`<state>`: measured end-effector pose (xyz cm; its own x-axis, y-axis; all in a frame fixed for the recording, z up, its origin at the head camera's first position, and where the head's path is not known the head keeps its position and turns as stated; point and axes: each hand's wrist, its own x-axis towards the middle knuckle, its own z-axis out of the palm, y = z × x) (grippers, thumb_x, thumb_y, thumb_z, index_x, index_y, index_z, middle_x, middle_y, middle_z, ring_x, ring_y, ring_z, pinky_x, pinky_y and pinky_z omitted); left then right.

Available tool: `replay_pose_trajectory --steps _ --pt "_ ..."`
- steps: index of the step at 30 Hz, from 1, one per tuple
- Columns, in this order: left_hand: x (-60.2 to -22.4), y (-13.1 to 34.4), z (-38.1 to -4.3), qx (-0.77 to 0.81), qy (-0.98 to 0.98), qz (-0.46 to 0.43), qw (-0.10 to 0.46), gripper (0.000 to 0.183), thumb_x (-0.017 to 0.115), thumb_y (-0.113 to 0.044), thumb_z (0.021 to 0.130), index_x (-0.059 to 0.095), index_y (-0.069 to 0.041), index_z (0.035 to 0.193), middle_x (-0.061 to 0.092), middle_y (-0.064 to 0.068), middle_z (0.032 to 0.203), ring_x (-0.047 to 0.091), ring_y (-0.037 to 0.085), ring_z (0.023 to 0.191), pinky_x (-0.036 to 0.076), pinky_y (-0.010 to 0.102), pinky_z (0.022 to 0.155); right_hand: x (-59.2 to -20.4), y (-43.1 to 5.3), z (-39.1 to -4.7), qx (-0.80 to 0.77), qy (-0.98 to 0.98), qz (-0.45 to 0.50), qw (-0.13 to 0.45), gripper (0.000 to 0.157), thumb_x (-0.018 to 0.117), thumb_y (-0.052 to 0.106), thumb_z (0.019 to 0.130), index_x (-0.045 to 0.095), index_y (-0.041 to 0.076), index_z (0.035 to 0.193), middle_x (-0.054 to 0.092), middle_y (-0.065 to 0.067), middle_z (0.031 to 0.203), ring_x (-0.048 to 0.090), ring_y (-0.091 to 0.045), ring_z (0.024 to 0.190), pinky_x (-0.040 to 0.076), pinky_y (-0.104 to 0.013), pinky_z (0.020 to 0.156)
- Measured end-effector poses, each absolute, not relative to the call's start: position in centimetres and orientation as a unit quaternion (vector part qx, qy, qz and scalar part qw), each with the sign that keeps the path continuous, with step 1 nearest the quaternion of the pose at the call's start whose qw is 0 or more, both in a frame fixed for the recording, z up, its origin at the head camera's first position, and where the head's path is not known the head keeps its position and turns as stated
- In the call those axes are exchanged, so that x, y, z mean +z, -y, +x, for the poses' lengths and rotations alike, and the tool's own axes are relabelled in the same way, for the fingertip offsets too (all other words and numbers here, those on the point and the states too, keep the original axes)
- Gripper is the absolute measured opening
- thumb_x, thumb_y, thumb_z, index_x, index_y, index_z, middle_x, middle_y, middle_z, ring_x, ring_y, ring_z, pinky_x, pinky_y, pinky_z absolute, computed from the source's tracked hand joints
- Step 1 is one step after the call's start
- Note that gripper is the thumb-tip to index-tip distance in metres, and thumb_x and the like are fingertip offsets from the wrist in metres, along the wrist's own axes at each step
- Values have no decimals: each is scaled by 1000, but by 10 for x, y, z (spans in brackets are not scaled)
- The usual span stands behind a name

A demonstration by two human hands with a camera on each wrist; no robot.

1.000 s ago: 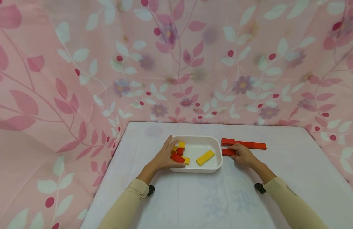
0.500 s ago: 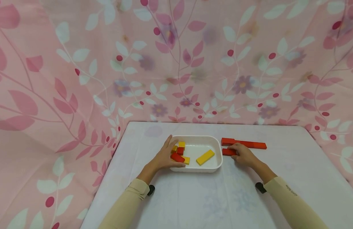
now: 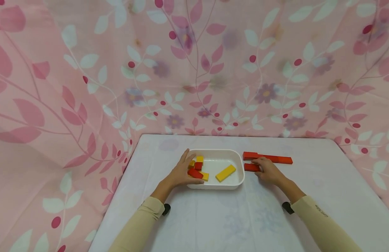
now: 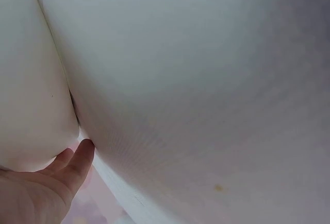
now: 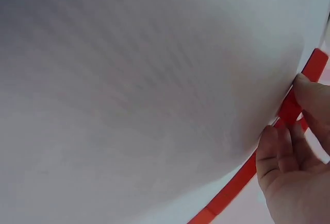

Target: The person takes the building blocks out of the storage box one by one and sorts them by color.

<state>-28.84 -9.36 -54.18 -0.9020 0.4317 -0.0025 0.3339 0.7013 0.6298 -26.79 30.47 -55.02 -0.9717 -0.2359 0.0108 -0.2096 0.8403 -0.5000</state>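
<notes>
- Head view: your left hand, thumb and fingers spread wide, holds the left end of the white tray, lower centre of frame.
- Your right hand pinches a red block at the tray's right.
- Caution: leftward drift may bump the tray's right wall; upward drift may knock the red row just above.
- Most room: the table, toward the bottom of the frame.

Pink leaf-and-flower backdrop, pale cloth-covered table
</notes>
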Motion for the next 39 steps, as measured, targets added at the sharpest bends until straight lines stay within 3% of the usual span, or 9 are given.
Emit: replay_pose_trajectory --steps 10,14,19,32,39 --pt "-539 95 -290 324 -921 206 73 116 82 -66 63 25 -28 157 3 8 168 23 34 151 36 61 111 -534 -298 -254 -233 -966 -108 -7 53 76 7 84 57 3 133 51 -21 135 45 -42 126 49 -60 99" --pt "-539 95 -291 325 -920 205 73 116 82 -66 63 25 -29 157 2 8 168 22 34 151 36 60 112 -523 -298 -255 -301 -947 -112 -25 53 75 11 87 55 4 135 50 -22 138 52 -41 121 55 -54 92" --pt "-540 95 -291 328 -919 205 76 117 82 -66 63 25 -28 157 2 8 168 22 34 151 36 60 112 -511 -292 -256 -391 -914 -107 -6 57 76 18 88 52 10 140 49 -17 141 57 -39 114 59 -46 86" --pt "-540 96 -290 334 -913 217 82 121 82 -66 63 19 -27 158 1 8 168 22 34 151 35 60 113 -505 -258 -257 -440 -887 -136 -32 50 78 10 84 58 7 130 57 -16 130 61 -40 111 57 -46 91" --pt "-538 96 -288 346 -909 220 82 124 84 -62 63 18 -23 159 2 10 168 21 35 151 35 61 112 -506 -237 -254 -412 -899 -148 -30 50 79 15 84 61 10 129 57 -13 133 59 -36 112 57 -47 91"
